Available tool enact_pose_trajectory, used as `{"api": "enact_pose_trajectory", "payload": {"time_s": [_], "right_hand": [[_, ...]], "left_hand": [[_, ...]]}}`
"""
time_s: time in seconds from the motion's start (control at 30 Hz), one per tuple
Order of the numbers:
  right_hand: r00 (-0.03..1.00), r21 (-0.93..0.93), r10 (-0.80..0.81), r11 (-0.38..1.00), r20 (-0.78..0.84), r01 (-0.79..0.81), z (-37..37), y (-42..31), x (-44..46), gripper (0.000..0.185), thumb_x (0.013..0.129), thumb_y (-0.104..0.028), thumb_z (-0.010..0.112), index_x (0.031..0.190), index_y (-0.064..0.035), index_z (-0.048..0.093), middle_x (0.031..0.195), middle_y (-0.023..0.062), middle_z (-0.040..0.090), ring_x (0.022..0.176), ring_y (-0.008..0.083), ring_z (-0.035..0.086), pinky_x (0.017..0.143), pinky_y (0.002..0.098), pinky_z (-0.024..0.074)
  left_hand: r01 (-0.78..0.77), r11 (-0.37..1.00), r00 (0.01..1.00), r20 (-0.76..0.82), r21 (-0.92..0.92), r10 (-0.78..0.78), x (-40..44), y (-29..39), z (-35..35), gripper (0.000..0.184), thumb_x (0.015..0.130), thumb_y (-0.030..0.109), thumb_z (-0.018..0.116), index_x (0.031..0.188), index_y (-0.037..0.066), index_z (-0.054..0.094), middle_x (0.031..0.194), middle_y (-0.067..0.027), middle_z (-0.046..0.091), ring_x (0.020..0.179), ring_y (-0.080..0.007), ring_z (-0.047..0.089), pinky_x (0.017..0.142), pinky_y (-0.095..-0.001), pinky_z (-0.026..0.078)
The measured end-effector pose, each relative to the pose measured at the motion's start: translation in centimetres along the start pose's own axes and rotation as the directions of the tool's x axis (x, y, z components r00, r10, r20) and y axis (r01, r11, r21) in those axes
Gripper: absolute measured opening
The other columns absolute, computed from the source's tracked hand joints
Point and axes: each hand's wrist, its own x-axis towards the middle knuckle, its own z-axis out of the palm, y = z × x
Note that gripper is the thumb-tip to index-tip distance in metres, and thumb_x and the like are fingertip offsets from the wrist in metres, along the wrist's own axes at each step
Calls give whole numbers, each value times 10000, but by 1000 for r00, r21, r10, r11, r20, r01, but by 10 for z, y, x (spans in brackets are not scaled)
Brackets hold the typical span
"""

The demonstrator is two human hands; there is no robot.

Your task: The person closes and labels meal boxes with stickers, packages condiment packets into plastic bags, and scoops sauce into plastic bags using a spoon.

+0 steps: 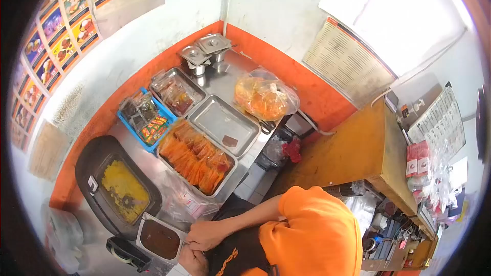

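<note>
My right hand (205, 235) is closed, its fingers bent down beside the near rim of a metal pan (159, 240) of dark brown sauce. Just below it, my left hand (193, 260) is also closed, with its fingers close to the right one. Whatever is pinched between them is too small or hidden to make out. Clear plastic bags (186, 202) lie just above the hands. Beyond the sauce pan sits a dark oval tub (92, 158) with yellow food inside. A black tape-dispenser-like object (125, 253) stands left of the pan.
A metal tray of orange-filled packets (197, 158), a nearly bare tray (225, 122), a blue basket of sachets (146, 120) and a tray of bags (177, 92) line the steel counter. Behind are a tied bag (266, 97) and lidded pans (212, 43). A wooden cabinet (332, 148) stands right.
</note>
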Motion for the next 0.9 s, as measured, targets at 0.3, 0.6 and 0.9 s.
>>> {"api": "enact_pose_trajectory", "payload": {"time_s": [0.3, 0.6, 0.9], "right_hand": [[982, -85, -187, 979, -3, 186, 26, 21, 13, 353, 921, -302, 588, 758, 2, 666, 711, 243, 669, 670, 462, 669, 638, 562, 530], [925, -336, -359, 862, 121, 379, -7, -36, 36, 172, 887, -181, 681, 1052, -135, 661, 853, 66, 632, 694, 263, 700, 581, 397, 570], [804, 143, -500, 865, 322, 480, -2, -43, 88, 164, 876, -129, 780, 1032, -108, 735, 992, 69, 722, 838, 309, 715, 696, 388, 578]], "left_hand": [[413, 911, 898, -169, 0, -407, 32, 82, -38, 106, 842, -24, 712, 911, -11, 633, 873, -86, 646, 790, -168, 634, 720, -295, 512], [521, 667, 679, -215, -533, -702, 19, 64, -72, 115, 810, -112, 690, 890, -30, 679, 912, -46, 663, 822, -115, 676, 554, -254, 618], [185, 672, 884, -178, -717, -433, -14, 58, -105, 467, 812, 39, 835, 1257, 9, 696, 1122, -38, 721, 979, -119, 625, 883, -260, 488]]}}
